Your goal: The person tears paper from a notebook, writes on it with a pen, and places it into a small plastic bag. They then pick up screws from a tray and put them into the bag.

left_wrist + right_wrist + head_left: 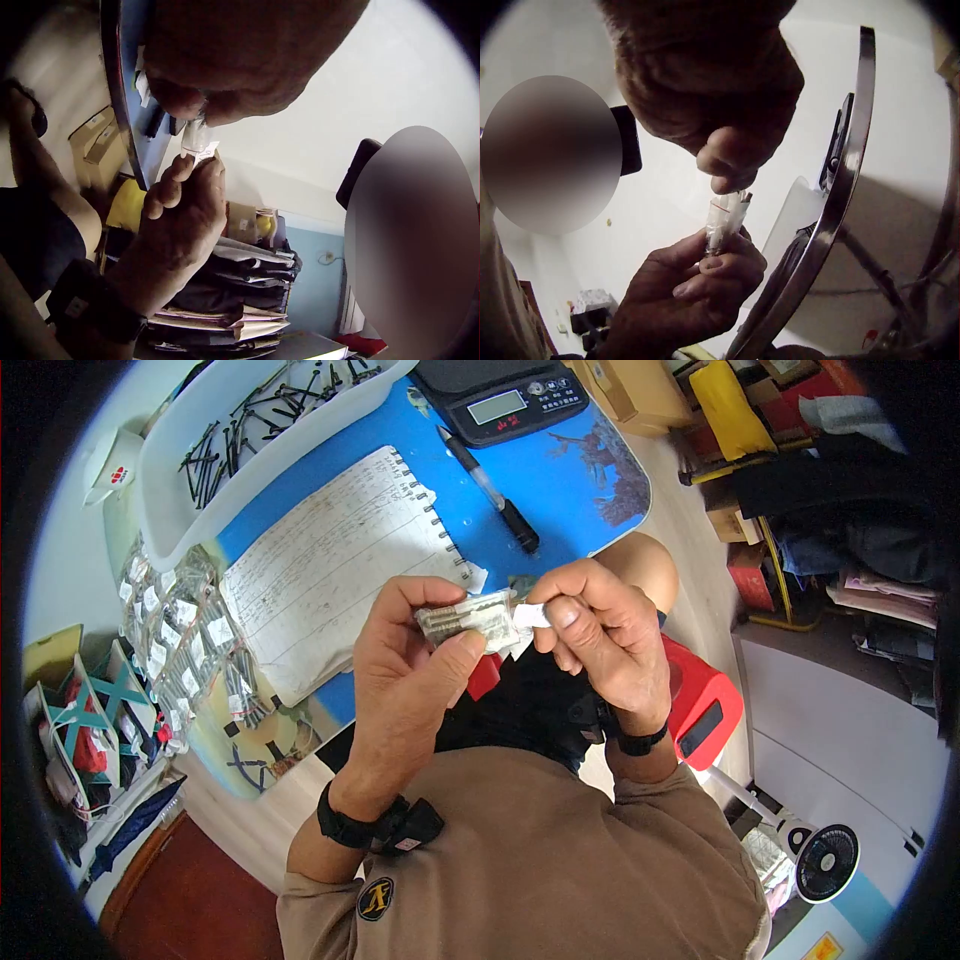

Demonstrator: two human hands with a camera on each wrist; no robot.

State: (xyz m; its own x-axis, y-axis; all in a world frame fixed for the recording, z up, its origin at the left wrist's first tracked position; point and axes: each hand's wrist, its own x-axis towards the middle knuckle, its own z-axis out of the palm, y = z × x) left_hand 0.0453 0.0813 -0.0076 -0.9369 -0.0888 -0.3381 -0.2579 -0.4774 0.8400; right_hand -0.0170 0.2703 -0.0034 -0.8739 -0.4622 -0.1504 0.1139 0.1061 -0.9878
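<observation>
Blue table [560, 470] with notebook [330, 560], scale [500, 398], both hands pinching small bag [470, 622]

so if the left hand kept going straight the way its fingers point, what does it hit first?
Probably the right hand: the left hand points across at it, both pinching the same small clear bag. The bag already lies between them, so nothing else looks in line.

small clear bag of screws [470, 622], held level, white-labelled end.
</observation>
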